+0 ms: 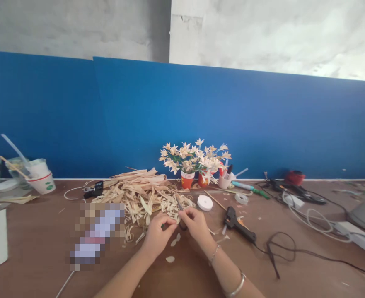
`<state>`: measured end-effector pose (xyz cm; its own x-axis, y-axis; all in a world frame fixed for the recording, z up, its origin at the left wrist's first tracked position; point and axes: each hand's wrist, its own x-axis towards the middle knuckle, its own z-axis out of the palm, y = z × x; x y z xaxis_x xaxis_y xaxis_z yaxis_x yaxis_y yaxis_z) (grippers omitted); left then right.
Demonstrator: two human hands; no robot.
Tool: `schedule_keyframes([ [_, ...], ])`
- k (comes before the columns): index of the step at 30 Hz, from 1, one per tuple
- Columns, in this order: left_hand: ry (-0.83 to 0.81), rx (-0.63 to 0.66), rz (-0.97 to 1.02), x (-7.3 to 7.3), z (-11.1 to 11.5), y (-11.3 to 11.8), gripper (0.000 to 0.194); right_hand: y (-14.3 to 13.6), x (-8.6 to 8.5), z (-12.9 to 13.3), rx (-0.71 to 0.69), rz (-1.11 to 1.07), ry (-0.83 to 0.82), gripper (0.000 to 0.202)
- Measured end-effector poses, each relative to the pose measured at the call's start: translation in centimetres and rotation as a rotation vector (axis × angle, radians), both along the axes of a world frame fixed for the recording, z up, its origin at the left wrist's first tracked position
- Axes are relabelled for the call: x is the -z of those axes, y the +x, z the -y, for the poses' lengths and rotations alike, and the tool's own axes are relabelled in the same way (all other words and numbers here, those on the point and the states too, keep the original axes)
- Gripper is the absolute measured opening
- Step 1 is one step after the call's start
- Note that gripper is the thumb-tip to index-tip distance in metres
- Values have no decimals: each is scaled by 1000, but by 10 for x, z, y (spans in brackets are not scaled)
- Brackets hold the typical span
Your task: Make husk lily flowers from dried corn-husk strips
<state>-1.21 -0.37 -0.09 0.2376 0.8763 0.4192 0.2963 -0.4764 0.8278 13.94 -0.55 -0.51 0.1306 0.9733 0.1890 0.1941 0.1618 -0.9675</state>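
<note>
Near the middle of the table, my left hand (160, 232) pinches a small pale husk piece (177, 219) between thumb and fingertips. Close beside it, my right hand (195, 223) is closed on dark scissors (179, 203), their blades pointing away from me and a handle loop showing under the fingers. Cut husk petals (170, 259) lie on the table below my hands. Just beyond my hands spreads a heap of dry corn husks (138, 192), with curled scraps along its near side.
Husk flowers stand in a red cup (187, 180) at the back. A white ribbon roll (204, 203), a tape roll (241, 198) and a black glue gun (238, 225) with its cord lie right. A blurred-out object (97, 236) and a white cup (42, 184) are left.
</note>
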Motion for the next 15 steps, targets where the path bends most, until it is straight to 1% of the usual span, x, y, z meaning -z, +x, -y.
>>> schedule_keyframes([
  [6,1,17,-17,4,-1,0,9,-1,-1,1,29,46,6,42],
  [10,-36,27,-16,5,-2,0,7,1,-3,2,-1,6,-3,39],
  [15,-71,57,14,5,-3,0,13,5,-8,2,-9,-22,16,35],
])
